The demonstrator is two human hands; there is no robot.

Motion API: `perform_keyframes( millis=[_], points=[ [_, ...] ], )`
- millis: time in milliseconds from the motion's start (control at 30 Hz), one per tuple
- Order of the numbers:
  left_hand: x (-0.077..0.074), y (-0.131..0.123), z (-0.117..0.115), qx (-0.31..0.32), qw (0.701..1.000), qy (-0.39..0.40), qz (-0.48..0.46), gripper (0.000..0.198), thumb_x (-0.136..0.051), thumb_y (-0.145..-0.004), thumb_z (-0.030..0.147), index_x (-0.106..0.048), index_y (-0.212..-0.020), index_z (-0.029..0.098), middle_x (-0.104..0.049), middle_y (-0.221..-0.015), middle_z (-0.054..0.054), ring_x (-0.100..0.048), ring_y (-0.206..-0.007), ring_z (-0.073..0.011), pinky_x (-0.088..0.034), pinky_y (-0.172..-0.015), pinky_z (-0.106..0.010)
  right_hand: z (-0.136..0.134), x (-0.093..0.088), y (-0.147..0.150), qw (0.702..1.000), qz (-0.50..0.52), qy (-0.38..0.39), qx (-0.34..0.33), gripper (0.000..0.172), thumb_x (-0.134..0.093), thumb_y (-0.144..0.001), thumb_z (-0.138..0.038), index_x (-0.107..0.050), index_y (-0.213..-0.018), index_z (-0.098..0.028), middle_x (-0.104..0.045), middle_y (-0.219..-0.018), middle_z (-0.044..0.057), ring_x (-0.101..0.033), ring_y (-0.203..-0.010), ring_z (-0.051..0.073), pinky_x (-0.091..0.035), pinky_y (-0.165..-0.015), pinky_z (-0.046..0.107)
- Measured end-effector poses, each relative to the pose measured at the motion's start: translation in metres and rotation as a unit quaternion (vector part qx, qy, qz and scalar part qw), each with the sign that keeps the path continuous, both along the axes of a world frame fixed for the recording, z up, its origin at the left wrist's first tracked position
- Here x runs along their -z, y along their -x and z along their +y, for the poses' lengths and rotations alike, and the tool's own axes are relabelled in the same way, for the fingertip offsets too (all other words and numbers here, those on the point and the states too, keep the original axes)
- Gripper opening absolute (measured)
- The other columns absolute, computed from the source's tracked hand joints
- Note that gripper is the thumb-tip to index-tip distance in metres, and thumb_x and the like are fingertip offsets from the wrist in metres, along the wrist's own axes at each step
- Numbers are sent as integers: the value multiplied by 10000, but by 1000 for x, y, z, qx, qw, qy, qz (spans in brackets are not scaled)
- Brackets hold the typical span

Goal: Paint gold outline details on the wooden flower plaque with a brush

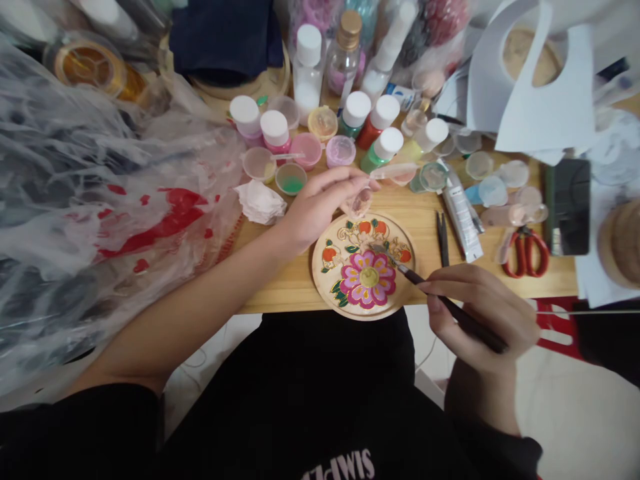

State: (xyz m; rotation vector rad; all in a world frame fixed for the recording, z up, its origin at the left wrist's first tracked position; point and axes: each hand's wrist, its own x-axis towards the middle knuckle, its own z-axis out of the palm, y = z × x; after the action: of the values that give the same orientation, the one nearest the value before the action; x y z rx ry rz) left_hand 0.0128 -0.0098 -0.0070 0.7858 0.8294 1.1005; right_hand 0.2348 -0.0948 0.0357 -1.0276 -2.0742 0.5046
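Observation:
My left hand [323,200] is closed on a small clear plastic cup [359,203], tilted above the top edge of a round wooden plate [405,293]. My right hand [480,317] grips the dark handle of a small palette knife [415,277] like a pen. Its metal tip lies over the upper middle of the plate; whether it touches the surface I cannot tell. A pink and magenta flower [369,277] with gold outlines, green leaves and several orange fruits decorate the plate, which overhangs the table's front edge. A crumpled white tissue [261,202] is left of my left hand.
Small cups of colour, one of them green [291,179], and white-capped paint bottles [383,148] crowd behind the plate. Black tweezers [442,239], a metal tube [461,217], red-handled scissors [526,253] and a dark phone [568,207] lie right. Plastic bags [125,173] cover the left.

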Motion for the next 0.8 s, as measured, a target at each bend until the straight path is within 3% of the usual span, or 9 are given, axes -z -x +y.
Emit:
perform_keyframes(
  millis=[400,467,633,800],
  points=[
    [-1,1,-1,4,1000,2,2,167,-554,-913,192,-678,-801,187,-722,-875,28,-687,-880,-115,-528,-812,-276,-1,1,1,1000,6,-5,10,262,-674,-716,-28,-700,-922,-189,-700,-784,31,-659,-687,171,-516,-558,300],
    [0,1,0,0,1000,4,1,166,-556,-912,179,-677,-800,188,-720,-872,31,-689,-859,-105,-532,-808,-268,-2,4,2,999,30,0,37,262,-672,-729,-34,-707,-925,-204,-708,-776,22,-660,-669,169,-516,-561,306],
    [0,1,0,-2,1000,3,5,150,-562,-910,178,-672,-808,189,-722,-881,28,-688,-836,-97,-544,-821,-271,-1,16,3,974,138,1,179,123,-641,-817,-103,-716,-815,-200,-673,-674,-6,-628,-565,133,-459,-499,276],
    [1,1,-1,4,1000,-16,7,155,-561,-911,196,-681,-813,194,-719,-888,27,-675,-831,-96,-542,-802,-268,0,19,1,972,139,10,191,98,-660,-813,-108,-720,-801,-185,-669,-646,-15,-625,-547,125,-446,-481,264]
  ],
)
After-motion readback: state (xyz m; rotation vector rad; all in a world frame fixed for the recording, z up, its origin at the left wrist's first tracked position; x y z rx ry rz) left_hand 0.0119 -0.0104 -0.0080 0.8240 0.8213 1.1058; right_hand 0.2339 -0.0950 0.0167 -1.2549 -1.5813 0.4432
